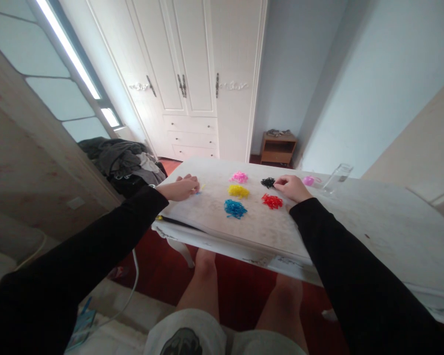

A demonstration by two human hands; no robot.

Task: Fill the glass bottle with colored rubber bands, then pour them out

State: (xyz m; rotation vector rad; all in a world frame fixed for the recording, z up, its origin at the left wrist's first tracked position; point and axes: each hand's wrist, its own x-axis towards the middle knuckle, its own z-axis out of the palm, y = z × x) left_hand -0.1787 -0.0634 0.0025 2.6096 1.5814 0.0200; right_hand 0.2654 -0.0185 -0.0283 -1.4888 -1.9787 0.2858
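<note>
Five small heaps of what look like rubber bands lie on the white table: pink (239, 177), yellow (238, 191), blue (235, 209), black (268, 183) and red (272, 201). My right hand (290, 188) is at the right edge of the black heap, thumb and fingertips pinched together on black bands. My left hand (181, 188) rests low over the table's left part with its fingers curled. Bits of yellow and blue show beside its fingertips; whatever is between the fingers is hidden.
The white table (388, 231) extends far to the right. Behind my right hand are a pink-purple object (309, 181) and a clear glass container (338, 178). A clothes pile (122, 160) lies beyond the left edge. A white wardrobe (192, 59) and small brown cabinet (278, 148) stand behind.
</note>
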